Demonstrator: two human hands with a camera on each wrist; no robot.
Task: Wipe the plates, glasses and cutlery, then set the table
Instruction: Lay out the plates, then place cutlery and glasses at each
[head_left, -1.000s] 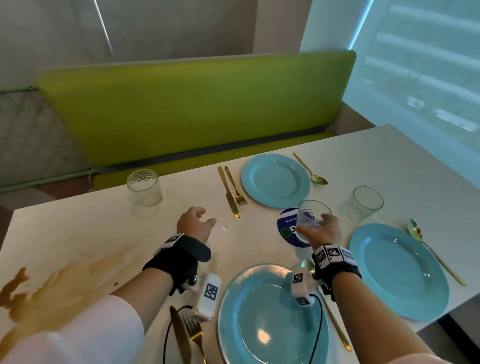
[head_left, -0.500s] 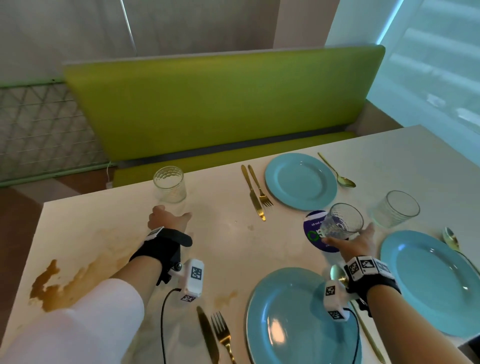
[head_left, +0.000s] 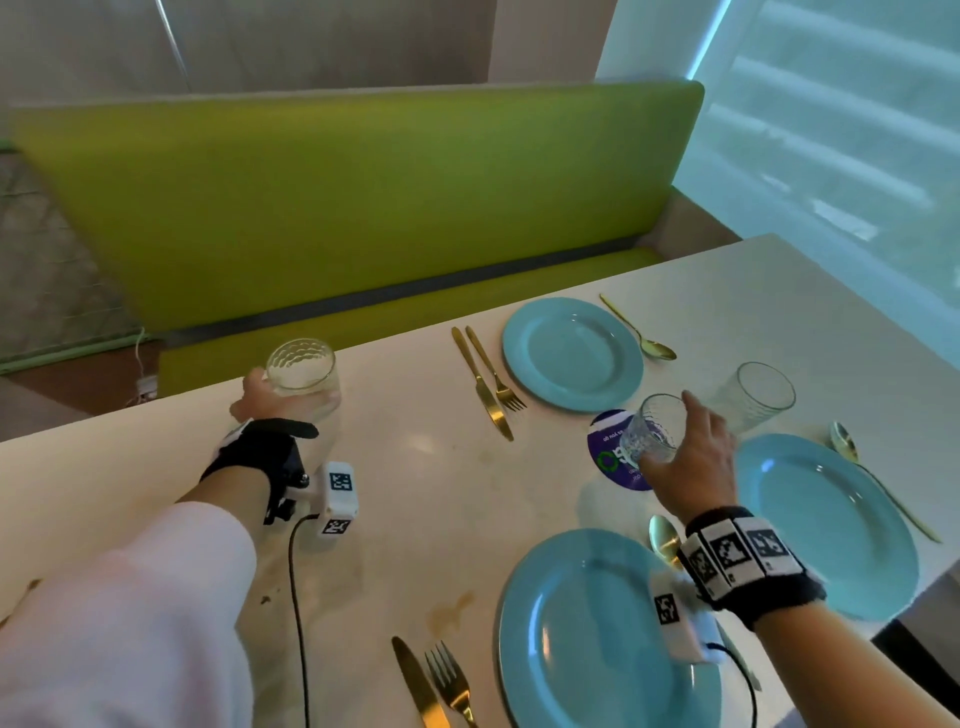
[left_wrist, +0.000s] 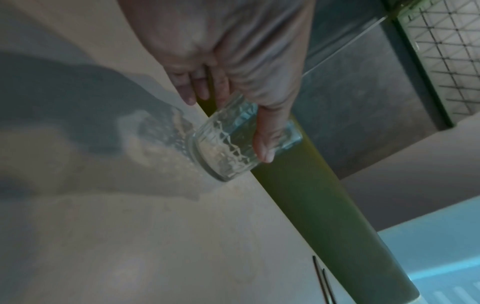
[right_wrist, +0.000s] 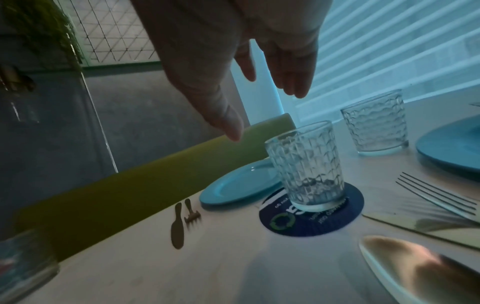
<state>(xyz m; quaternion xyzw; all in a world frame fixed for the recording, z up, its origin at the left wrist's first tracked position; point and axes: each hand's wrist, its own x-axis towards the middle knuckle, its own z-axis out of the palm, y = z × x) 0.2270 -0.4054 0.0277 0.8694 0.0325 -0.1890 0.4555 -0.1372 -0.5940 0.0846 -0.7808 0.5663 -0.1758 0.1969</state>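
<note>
My left hand (head_left: 270, 397) grips a clear ribbed glass (head_left: 301, 364) at the table's far left edge; in the left wrist view the thumb and fingers wrap this glass (left_wrist: 228, 142), which is tilted. A second glass (right_wrist: 306, 168) stands upright on a round blue coaster (right_wrist: 311, 222). My right hand (right_wrist: 265, 113) hovers just above it with straight fingers, touching nothing. A third glass (head_left: 758, 395) stands to the right. Three blue plates lie at the far side (head_left: 571, 353), on the right (head_left: 826, 525) and in front of me (head_left: 597, 639), with gold cutlery beside each.
A gold knife and fork (head_left: 485, 384) lie left of the far plate, with another pair (head_left: 431, 680) left of the near plate. A green bench (head_left: 363, 208) runs behind the table. A brown stain (head_left: 452, 613) marks the tabletop near me.
My left hand reached forward to the far-left glass and gripped it. My right hand set its glass down on the coaster and let go.
</note>
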